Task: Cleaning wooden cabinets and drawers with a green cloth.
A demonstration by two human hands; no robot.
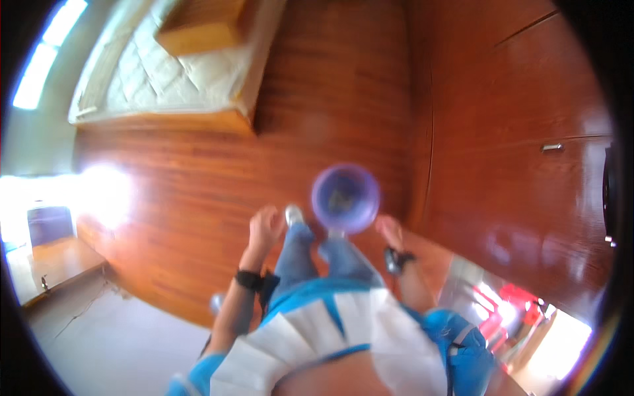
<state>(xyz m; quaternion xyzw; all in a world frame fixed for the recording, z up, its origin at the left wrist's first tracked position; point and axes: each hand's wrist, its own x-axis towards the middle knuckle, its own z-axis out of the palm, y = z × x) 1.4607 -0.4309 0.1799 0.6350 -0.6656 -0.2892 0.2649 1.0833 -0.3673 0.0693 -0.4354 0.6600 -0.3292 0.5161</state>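
Observation:
A round purple plastic bucket [370, 218] is in front of my legs, its mouth facing up. Something small and greyish [341, 200] lies at its bottom, too blurred to name. At the bucket's near right rim is my right hand [390, 229], its fingers against the edge and apparently gripping it. My left hand [266, 225] hangs beside my left leg, loosely curled, with nothing visible in it. Just right of that hand, a white shoe [293, 215] shows on the wooden floor [198, 198]. The bucket partly hides my other shoe.
A bed with a bare quilted mattress [148, 74] stands at upper left, a wooden box-like piece [208, 34] on it. Reddish-brown wooden cabinet doors [495, 188] run along the right. A wooden cabinet [74, 257] stands at far left, and red things [520, 302] are at lower right.

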